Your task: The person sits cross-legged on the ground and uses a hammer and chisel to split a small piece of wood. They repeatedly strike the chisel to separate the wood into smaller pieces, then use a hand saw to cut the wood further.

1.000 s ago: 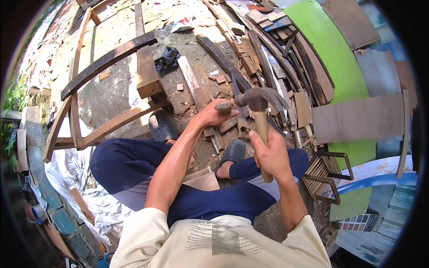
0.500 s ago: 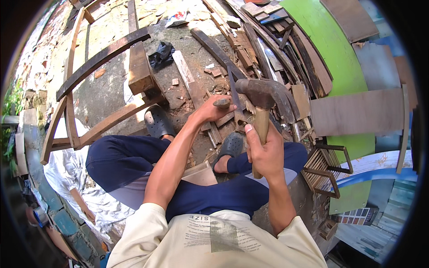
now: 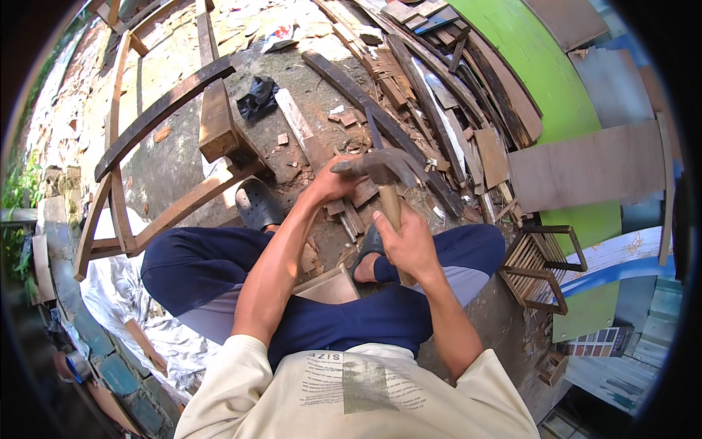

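My right hand (image 3: 406, 238) is wrapped round the wooden handle of a claw hammer (image 3: 382, 165), thumb along the handle. The hammer's dark, worn head lies over the fingers of my left hand (image 3: 329, 181), its face towards that hand. My left hand is closed low over wood scraps; the rounded wooden end of the handled tool it grips shows only in the earlier frame and is now behind the hammer head. A narrow dark strip (image 3: 374, 129) stands out just beyond the hammer. A shallow wooden box-like piece (image 3: 326, 286) lies between my legs.
A wooden frame with a curved dark rail (image 3: 164, 110) stands at the left. Long boards and offcuts (image 3: 439, 80) are piled at the far right. A dark beam (image 3: 365, 110) and a black plastic bag (image 3: 258, 99) lie ahead. A slatted wooden rack (image 3: 537, 265) stands at my right.
The hammer has swung left and down, from right of my left hand to over it. My right hand moved left with it. The view has shifted slightly.
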A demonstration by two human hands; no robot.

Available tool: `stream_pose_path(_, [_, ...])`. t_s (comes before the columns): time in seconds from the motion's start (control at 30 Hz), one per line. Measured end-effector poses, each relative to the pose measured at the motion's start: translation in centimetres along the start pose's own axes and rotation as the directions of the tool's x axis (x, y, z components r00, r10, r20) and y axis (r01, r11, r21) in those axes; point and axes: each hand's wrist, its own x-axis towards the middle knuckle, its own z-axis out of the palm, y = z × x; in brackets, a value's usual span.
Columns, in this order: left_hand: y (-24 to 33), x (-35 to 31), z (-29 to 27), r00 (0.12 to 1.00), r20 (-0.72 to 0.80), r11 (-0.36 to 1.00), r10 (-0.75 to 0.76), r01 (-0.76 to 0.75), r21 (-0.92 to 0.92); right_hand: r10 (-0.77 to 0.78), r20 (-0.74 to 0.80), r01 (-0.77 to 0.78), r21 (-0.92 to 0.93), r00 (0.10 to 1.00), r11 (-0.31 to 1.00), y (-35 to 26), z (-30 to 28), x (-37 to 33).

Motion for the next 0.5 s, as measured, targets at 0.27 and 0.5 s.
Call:
stream_pose_path(0.27, [0.1,0.0,0.8,0.996,0.085,0.965,-0.008,-0.015,0.261,-0.124,-0.119,0.137,0.108,0.985,0.985,-1.2,0.1,-0.3])
stream_pose_path(0.5, [1.1,-0.2,0.6,0.988,0.082,0.971,-0.134,0.114,0.209,-0.115,-0.092,0.121,0.071,0.989,0.99,-2.0,-1.1,-0.3])
